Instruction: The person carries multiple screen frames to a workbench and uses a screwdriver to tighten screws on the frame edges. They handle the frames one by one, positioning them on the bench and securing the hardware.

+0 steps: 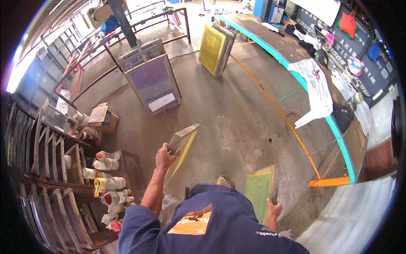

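Observation:
My left hand (165,157) is closed on the edge of a wooden-framed screen printing frame (179,146), which hangs upright and tilted at my left side. Yellow mesh shows along its inner face. At my right side, my right hand (273,210) grips the outer edge of a second screen printing frame (259,186) with green-yellow mesh; my body hides part of it. The thumb shows on top, while some fingers are behind the frame. Both frames are held apart from each other.
Purple-meshed frames (153,82) stand stacked ahead left, with yellow-meshed frames (210,50) farther ahead. A long turquoise-edged table (338,135) curves along the right, with a white shirt (315,86) over its edge. At left are slatted racks (46,152), paint containers (111,183) and a cardboard box (103,118).

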A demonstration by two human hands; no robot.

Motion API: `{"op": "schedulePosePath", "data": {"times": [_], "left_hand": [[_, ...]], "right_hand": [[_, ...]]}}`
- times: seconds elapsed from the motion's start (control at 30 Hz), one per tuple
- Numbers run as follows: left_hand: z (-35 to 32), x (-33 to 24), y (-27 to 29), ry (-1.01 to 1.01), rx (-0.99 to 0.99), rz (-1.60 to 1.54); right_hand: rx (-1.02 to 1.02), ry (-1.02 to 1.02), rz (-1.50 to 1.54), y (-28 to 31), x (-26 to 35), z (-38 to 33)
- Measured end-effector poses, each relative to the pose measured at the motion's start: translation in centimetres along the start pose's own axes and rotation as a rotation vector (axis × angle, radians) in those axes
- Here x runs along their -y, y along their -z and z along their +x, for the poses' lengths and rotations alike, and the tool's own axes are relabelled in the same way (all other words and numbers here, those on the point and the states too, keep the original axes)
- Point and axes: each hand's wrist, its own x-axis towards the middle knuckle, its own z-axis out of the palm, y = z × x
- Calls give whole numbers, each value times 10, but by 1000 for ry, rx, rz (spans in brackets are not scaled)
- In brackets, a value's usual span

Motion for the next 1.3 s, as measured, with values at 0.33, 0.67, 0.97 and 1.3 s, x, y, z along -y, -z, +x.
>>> {"op": "schedulePosePath", "data": {"times": [0.33,0.67,0.97,1.3], "left_hand": [[331,-88,-80,-147,106,-31],[649,-182,-161,-696,588,12],[911,-211,-266,-1010,896,210],[1160,-208,-347,-1178,950,189]], "right_hand": [[-163,58,-23,-77,254,190],[-110,55,195,-113,510,263],[-73,7,22,-185,657,375],[66,75,-170,-261,813,453]]}}
